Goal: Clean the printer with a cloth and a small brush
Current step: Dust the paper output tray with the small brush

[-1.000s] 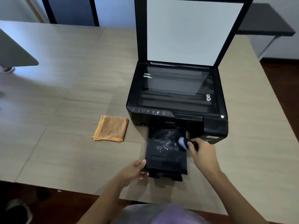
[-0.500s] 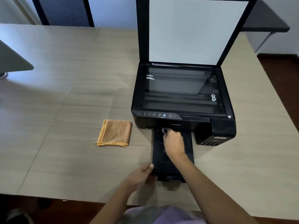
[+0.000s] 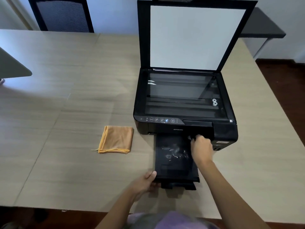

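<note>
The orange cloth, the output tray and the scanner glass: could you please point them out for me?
orange cloth (image 3: 116,139): head view, middle of the folded fabric.
output tray (image 3: 171,169): head view, bare front part.
scanner glass (image 3: 179,93): head view, centre of the pane.

The printer (image 3: 184,103) sits on the counter (image 3: 66,100), lid (image 3: 196,37) raised behind its glass, output tray (image 3: 173,156) extending forward. The cloth (image 3: 116,139) lies left of the tray; a chair (image 3: 62,15) stands behind the counter
</note>
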The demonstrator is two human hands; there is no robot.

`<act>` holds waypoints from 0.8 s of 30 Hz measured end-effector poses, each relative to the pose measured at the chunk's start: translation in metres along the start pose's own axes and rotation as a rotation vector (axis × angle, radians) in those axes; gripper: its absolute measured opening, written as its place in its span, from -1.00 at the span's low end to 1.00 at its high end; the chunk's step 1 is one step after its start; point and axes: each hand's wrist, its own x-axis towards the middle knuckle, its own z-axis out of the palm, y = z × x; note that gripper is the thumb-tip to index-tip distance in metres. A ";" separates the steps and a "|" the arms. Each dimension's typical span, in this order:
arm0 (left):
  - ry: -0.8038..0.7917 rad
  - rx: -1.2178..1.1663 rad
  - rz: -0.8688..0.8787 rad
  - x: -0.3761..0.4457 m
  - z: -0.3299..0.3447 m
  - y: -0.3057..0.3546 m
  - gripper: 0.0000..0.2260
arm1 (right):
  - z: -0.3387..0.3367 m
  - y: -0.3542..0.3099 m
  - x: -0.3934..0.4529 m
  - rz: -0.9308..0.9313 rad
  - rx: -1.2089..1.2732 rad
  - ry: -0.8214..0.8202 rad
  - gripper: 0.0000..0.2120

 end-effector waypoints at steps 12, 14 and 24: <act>0.030 -0.017 0.026 -0.004 0.000 0.000 -0.79 | 0.018 -0.058 -0.062 -0.298 0.213 -0.175 -0.80; 0.012 -0.009 0.020 -0.004 0.000 0.000 -0.74 | -0.003 -0.029 -0.040 -0.197 0.155 0.031 -0.80; 0.021 0.004 0.040 -0.003 0.001 -0.004 -0.75 | 0.048 -0.056 -0.069 -0.200 0.015 -0.308 -0.79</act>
